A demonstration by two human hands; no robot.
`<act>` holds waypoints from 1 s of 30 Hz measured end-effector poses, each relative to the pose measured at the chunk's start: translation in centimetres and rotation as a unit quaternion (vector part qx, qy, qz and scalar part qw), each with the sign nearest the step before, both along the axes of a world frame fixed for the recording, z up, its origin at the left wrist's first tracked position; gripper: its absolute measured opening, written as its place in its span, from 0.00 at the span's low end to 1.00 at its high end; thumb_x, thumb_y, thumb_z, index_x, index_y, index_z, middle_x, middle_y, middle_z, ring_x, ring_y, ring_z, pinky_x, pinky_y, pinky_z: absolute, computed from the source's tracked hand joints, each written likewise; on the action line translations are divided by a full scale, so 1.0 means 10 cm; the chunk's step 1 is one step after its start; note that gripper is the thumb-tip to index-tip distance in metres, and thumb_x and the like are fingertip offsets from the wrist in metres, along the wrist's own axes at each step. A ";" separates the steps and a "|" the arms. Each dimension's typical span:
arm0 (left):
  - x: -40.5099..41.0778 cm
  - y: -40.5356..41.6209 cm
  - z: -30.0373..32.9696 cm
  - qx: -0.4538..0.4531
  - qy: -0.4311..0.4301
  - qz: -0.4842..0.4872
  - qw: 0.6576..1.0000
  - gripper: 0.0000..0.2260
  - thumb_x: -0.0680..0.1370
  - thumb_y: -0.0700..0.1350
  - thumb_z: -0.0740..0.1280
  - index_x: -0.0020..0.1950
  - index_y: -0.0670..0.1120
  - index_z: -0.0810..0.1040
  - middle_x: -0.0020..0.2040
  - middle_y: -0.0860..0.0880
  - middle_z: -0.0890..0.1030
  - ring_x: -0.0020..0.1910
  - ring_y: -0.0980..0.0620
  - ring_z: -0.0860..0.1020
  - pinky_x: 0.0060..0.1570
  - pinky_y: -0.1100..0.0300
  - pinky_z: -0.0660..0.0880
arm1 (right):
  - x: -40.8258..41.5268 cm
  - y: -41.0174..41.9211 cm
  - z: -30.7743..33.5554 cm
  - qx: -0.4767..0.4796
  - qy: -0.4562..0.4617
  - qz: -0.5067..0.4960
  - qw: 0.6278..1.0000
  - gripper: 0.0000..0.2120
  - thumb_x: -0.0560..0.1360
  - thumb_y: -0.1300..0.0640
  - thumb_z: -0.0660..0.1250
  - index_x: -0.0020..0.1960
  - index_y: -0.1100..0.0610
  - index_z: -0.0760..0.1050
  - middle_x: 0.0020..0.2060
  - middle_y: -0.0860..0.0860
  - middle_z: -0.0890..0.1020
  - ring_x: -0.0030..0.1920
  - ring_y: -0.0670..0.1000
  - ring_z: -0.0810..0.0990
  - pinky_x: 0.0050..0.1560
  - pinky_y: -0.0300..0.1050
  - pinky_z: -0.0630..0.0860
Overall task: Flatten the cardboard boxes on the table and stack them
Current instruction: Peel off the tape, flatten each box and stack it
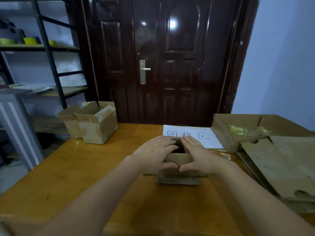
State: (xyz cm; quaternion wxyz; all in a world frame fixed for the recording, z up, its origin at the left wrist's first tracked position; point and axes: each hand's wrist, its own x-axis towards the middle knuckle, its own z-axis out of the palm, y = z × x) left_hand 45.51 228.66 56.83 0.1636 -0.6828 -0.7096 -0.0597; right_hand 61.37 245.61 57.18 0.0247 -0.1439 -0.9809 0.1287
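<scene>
A small brown cardboard box (177,159) stands open-topped in the middle of the wooden table (71,176). My left hand (156,153) and my right hand (198,155) lie over its top from either side, fingers flat, thumbs nearly touching at the near wall. A flap (178,181) sticks out below the box toward me. Two taped upright boxes (97,124) stand at the table's far left corner. Flattened cardboard sheets (279,167) lie stacked at the right.
A white paper sheet with handwritten characters (201,135) lies behind the box. A shallow open cardboard tray (221,132) holding yellow scraps sits at the far right. A dark door (170,65) stands beyond the table and a metal shelf rack (49,53) at left.
</scene>
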 end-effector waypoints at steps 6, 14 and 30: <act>-0.01 -0.12 0.17 0.063 0.016 0.009 0.998 0.24 0.83 0.65 0.55 0.68 0.53 0.79 0.65 0.54 0.80 0.68 0.55 0.74 0.76 0.58 0.52 | 0.02 -0.03 0.01 -0.002 -0.002 -0.010 1.000 0.56 0.70 0.33 0.72 0.82 0.49 0.39 0.81 0.43 0.41 0.80 0.46 0.37 0.80 0.55 0.49; -0.06 -0.43 -0.02 0.134 -0.075 0.145 0.977 0.31 0.82 0.68 0.50 0.77 0.53 0.71 0.78 0.53 0.70 0.78 0.55 0.63 0.74 0.62 0.41 | 0.04 -0.04 0.01 -0.011 0.008 -0.004 1.000 0.56 0.70 0.33 0.73 0.83 0.49 0.40 0.81 0.42 0.41 0.80 0.44 0.37 0.80 0.55 0.50; 0.07 0.11 -0.08 0.042 -0.233 0.186 0.954 0.40 0.78 0.74 0.52 0.84 0.52 0.55 0.84 0.53 0.53 0.83 0.53 0.50 0.77 0.53 0.50 | 0.07 -0.09 0.07 -0.003 -0.010 -0.006 1.000 0.50 0.71 0.34 0.72 0.82 0.43 0.47 0.81 0.41 0.40 0.80 0.45 0.36 0.80 0.56 0.52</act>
